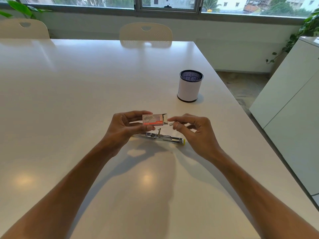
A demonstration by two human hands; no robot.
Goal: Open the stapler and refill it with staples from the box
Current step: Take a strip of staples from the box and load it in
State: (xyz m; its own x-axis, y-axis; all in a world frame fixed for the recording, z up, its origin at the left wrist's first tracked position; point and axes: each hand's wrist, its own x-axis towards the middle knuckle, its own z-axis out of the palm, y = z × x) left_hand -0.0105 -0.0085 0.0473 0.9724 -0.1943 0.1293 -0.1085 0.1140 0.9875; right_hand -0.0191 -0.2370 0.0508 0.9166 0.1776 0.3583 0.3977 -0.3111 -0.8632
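Above a white table [69,100]: left hand [124,128] clasping the staple box [154,120], end flap open; right hand [193,130] pinching a staple strip [170,124] just beside the box mouth; opened stapler [160,138] lying flat beneath both.

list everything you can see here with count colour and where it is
staple box: 1, white and red, end flap open, held above the table in the left hand
staple strip: 1, silver, pinched in the right hand's grip just off the box's open end
stapler: 1, silver with a yellow end, lying opened on the table below the hands
pen cup: 1, dark mesh with a white wrap, upright on the table, far right of the hands
table: 1, white, glossy
chairs: 2, cream, at the table's far edge
cabinet: 1, white, right of the table
plants: 2, green, by the window at both ends
left hand: 1, holding the box
right hand: 1, pinching the strip
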